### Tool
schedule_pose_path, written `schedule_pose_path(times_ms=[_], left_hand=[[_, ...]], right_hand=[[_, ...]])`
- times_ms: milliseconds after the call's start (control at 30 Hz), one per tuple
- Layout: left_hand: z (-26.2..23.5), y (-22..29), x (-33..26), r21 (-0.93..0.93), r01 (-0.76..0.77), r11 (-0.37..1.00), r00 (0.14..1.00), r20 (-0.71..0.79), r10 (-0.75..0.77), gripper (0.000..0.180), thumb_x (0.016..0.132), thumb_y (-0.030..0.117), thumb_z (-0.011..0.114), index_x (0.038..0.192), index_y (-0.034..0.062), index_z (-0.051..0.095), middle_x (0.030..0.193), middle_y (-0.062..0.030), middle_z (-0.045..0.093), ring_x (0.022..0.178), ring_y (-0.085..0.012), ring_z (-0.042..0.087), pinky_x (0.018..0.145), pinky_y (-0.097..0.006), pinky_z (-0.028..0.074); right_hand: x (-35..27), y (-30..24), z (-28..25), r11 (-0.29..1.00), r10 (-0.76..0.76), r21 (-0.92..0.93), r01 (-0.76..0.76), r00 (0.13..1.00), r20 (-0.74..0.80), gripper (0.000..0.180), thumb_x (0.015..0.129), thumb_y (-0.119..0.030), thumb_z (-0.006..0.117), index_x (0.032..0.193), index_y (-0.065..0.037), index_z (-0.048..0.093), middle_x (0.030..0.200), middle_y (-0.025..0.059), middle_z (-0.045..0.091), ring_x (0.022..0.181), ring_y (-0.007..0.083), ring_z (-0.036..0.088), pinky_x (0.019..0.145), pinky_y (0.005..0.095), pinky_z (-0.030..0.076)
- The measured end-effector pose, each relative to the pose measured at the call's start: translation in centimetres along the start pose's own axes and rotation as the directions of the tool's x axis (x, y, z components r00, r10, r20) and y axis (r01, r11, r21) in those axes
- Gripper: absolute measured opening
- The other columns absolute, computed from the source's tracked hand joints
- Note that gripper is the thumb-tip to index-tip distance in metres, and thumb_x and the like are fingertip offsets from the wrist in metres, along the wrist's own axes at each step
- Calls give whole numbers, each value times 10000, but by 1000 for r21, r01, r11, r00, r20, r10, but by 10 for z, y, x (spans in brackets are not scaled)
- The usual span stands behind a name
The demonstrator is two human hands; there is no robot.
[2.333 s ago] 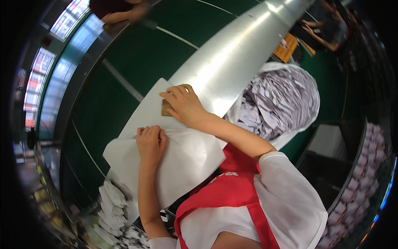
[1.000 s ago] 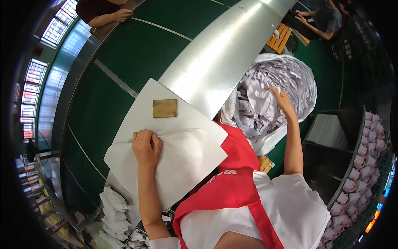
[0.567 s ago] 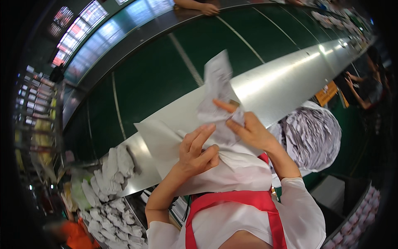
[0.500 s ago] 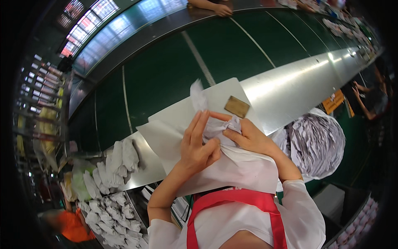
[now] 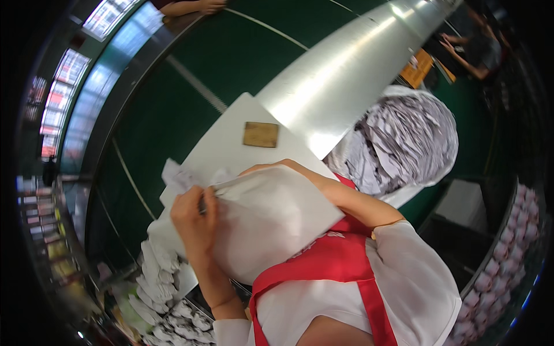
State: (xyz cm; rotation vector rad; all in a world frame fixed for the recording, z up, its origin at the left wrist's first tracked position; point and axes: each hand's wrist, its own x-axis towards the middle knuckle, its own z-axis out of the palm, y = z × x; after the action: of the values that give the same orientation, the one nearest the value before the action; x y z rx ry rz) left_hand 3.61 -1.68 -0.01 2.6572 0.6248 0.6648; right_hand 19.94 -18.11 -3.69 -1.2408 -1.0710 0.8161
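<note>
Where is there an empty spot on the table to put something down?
The white board is bare around the small brown block, above the left hand. The shiny metal strip beside it is bare too. It is crowded lower down: the white sheet under both hands, the stuffed paper bundles at lower left, and the bag of paper scraps on the right.

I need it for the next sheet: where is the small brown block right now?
In the head view the small brown block lies on the white board, beyond both hands, just left of the shiny metal strip.
</note>
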Motion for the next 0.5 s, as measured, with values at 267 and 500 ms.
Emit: schedule_pose_path(times_ms=[267,500], left_hand=[[66,-44,-16,3,11,1000,1000,-9,-11,220,832,83,545,629,22,484,541,-100,422,523,-253,376,495,-370,293],[80,-45,-12,-32,-74,997,997,-17,74,241,835,77,525,614,21,447,538,-112,413,525,-271,367,498,-389,277]], right_hand=[[-136,158,-85,959,225,121,-255,433,-873,181,924,-151,496,898,-27,626,623,-15,523,538,47,456,499,189,367],[-270,323,-122,23,180,-172,-985,174,-968,354,790,-255,634,1069,-52,556,925,167,603,822,336,602,723,422,487]])
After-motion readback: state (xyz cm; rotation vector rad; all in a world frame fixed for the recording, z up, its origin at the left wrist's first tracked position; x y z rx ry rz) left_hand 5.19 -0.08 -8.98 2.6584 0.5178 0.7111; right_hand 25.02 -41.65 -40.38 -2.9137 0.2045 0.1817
